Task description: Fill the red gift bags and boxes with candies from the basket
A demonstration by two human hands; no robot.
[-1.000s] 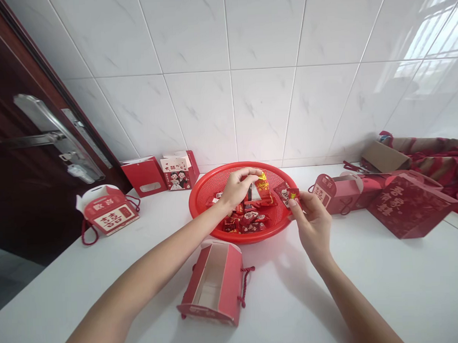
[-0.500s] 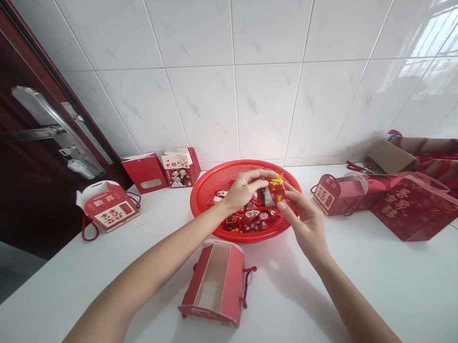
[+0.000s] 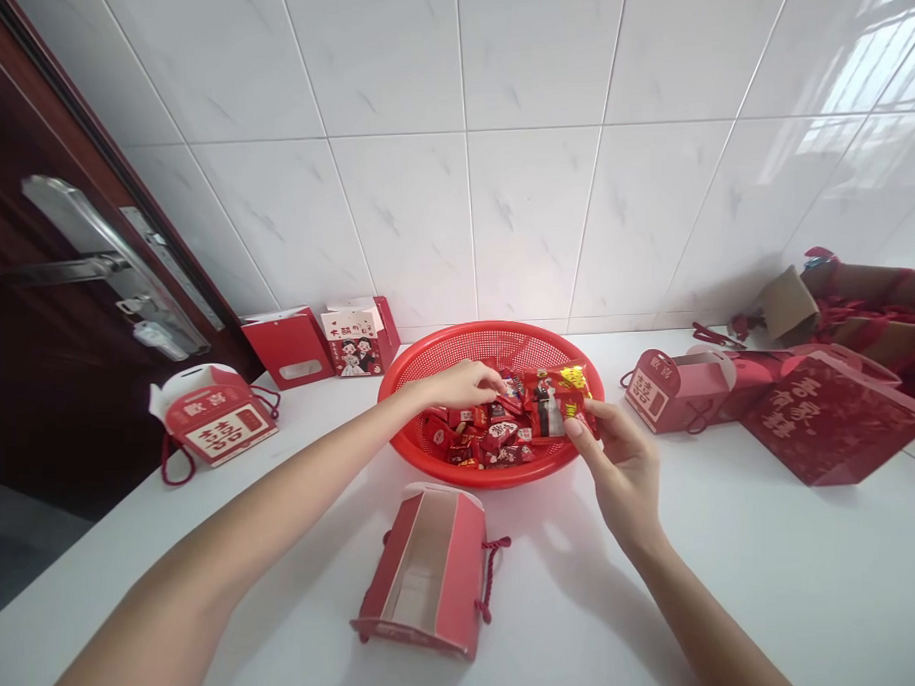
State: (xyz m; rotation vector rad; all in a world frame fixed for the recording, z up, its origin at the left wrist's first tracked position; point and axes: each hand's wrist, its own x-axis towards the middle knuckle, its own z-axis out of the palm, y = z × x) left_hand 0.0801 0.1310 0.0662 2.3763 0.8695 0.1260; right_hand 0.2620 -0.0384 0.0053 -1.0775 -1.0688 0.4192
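Note:
A red plastic basket (image 3: 410, 447) with mesh sides holds several red-wrapped candies (image 3: 498, 440). My left hand (image 3: 466, 385) reaches over its middle, fingers closed at a small red wrapped candy (image 3: 510, 393). At the basket's right side my right hand (image 3: 619, 457) grips red and gold candy packets (image 3: 560, 397) between thumb and fingers; they partly cover the candies below. In front of the basket stands an open red gift box (image 3: 466, 573) with a rope handle. Its pale inside shows, with no candy visible in it.
A red gift box (image 3: 220, 421) with a rope handle stands at the left, and paper boxes (image 3: 357, 347) lean by the tiled wall. More red gift boxes (image 3: 680, 390) and a cardboard carton (image 3: 790, 306) lie at the right. A door handle (image 3: 87, 266) sticks out at the left.
My left hand has left the gold and red packet and moved left and down to the candies in the basket. My right hand still holds packets, now turned flatter and lower.

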